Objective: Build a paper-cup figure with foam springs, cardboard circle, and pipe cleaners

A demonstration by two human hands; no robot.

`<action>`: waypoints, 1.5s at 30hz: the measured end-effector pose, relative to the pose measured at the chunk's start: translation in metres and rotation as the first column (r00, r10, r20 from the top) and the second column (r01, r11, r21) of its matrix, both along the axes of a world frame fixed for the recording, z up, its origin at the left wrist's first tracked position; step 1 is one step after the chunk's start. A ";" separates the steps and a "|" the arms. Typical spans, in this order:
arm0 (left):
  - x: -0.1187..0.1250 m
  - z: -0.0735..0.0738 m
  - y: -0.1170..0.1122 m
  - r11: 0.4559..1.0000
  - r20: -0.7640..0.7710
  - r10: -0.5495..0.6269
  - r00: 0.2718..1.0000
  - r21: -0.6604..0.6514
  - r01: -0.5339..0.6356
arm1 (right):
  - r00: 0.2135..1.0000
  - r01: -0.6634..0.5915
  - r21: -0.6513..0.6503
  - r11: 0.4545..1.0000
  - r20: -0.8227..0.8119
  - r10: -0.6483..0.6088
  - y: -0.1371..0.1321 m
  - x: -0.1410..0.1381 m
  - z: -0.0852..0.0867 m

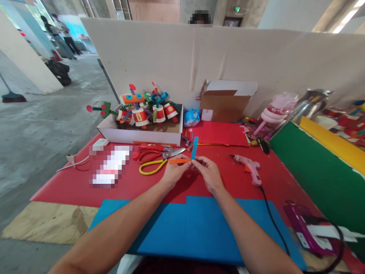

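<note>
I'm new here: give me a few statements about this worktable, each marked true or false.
1. The left hand and right hand hold an orange paper strip and a blue paper strip. True.
2. The left hand grips the yellow-handled scissors. False: they lie on the red tabletop.
3. A black cord runs from the pink glue gun. True.
4. Paper-cup figures sit in the white box. True.
5. The pink glue gun lies in the white box. False: it lies right of the right hand.

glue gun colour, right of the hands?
Pink, with an orange trigger; the glue gun shows best in the head view, the only one.
</note>
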State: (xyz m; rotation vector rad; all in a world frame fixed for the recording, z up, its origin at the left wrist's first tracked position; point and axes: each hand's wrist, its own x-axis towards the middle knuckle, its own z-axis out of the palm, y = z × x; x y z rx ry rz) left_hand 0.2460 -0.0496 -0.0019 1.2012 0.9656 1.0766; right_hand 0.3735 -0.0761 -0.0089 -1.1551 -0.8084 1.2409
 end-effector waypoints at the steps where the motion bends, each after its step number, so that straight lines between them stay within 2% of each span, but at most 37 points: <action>1: 0.000 0.000 0.000 1.000 -0.002 -0.002 1.000 -0.006 0.002 | 1.000 -0.002 -0.003 1.000 0.002 0.002 0.000 0.001 0.000; 8: -0.001 -0.004 0.001 1.000 0.020 -0.014 1.000 -0.015 0.014 | 1.000 -0.016 -0.027 1.000 0.001 0.016 0.001 0.005 0.000; 11: -0.001 -0.006 0.002 0.999 -0.012 -0.012 1.000 0.031 0.012 | 0.999 0.010 -0.005 1.000 0.038 -0.010 0.001 0.005 0.000; 14: -0.003 -0.004 0.005 0.988 -0.115 -0.037 0.993 0.146 0.053 | 0.996 0.055 0.040 0.998 0.066 -0.058 0.002 0.005 0.000; 17: -0.012 0.004 0.014 0.955 -0.301 -0.051 0.952 0.265 0.135 | 0.991 0.127 0.060 0.990 0.040 -0.130 0.005 0.008 0.000; 19: -0.026 0.011 0.024 0.920 -0.476 0.018 0.879 0.353 0.172 | 0.986 0.168 0.048 0.985 -0.017 -0.167 0.006 0.011 0.000; 20: -0.036 0.014 0.029 0.895 -0.569 0.081 0.818 0.403 0.192 | 0.984 0.175 0.039 0.984 -0.048 -0.173 0.007 0.011 0.000; 22: -0.058 0.017 0.039 0.862 -0.723 0.231 0.651 0.463 0.207 | 0.981 0.171 0.020 0.985 -0.096 -0.168 0.007 0.012 0.000; 24: -0.080 0.015 0.045 0.875 -0.813 0.363 0.455 0.465 0.134 | 0.979 0.165 0.008 0.986 -0.121 -0.163 0.006 0.011 0.001; 25: -0.089 0.012 0.046 0.891 -0.846 0.380 0.375 0.444 0.098 | 0.979 0.163 0.004 0.987 -0.127 -0.162 0.006 0.011 0.002; 27: -0.100 0.004 0.045 0.926 -0.906 0.343 0.248 0.370 0.071 | 0.977 0.165 0.001 0.986 -0.138 -0.163 0.006 0.010 0.003; 29: -0.103 -0.002 0.041 0.942 -0.936 0.313 0.164 0.327 0.070 | 0.974 0.172 -0.003 0.985 -0.147 -0.171 0.006 0.010 0.003; 32: -0.099 -0.006 0.038 0.946 -0.945 0.313 0.095 0.319 0.057 | 0.966 0.201 -0.010 0.979 -0.162 -0.200 0.007 0.012 0.003; 36: -0.093 -0.007 0.039 0.947 -0.948 0.315 0.055 0.317 0.045 | 0.960 0.222 -0.017 0.975 -0.169 -0.222 0.007 0.015 0.003; 45: -0.073 -0.012 0.030 0.919 -0.923 0.377 0.069 0.383 0.094 | 0.967 0.203 -0.038 0.979 -0.150 -0.206 0.006 0.014 0.003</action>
